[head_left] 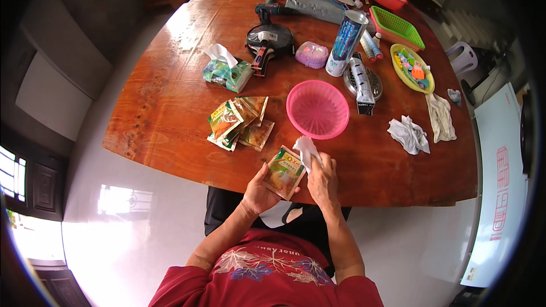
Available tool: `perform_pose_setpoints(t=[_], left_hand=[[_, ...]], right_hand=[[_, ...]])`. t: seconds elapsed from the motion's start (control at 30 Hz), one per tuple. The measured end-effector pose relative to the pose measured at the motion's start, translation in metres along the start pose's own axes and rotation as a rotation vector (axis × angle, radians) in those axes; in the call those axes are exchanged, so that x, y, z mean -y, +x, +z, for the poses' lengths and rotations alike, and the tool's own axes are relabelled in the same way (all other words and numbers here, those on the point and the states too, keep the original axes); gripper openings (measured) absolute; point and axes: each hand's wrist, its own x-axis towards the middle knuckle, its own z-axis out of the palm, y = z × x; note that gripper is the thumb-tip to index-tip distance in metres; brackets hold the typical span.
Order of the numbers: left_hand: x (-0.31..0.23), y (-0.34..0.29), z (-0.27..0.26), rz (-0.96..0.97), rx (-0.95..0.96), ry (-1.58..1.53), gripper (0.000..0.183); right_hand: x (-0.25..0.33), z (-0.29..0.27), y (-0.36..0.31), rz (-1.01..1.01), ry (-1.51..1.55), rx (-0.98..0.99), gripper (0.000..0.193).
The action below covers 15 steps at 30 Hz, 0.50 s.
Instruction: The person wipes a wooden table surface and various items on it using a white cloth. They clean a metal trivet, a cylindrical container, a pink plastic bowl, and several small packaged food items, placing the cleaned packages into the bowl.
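My left hand [260, 190] holds a small green and yellow food packet [286, 171] over the near edge of the wooden table [170, 113]. Against the packet's right side, my right hand [322, 179] presses a crumpled white tissue [306, 149]. Left of centre on the table lies a loose pile of several similar packets [240, 121]. Just beyond my hands stands a round pink basket [317, 108], with nothing in it.
A tissue box [227, 73] sits behind the packets. Further back are a dark appliance [268, 38], a pink soap case [311, 54], a tall can [346, 42], a green basket [398, 27] and a yellow bowl of small items [412, 68]. White rags [408, 134] lie at the right.
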Motion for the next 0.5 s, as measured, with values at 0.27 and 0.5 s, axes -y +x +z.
perform_pose_setpoints(t=[0.27,0.5], left_hand=[[0.007,0.000,-0.025,0.083,-0.053,0.112,0.056],[-0.004,-0.005,0.003,0.006,-0.003,-0.173,0.057]], right_hand=[[0.062,-0.009,-0.042,-0.325,0.236,-0.040,0.039],[0.019,-0.008,-0.046,-0.135,0.183,-0.039,0.047]])
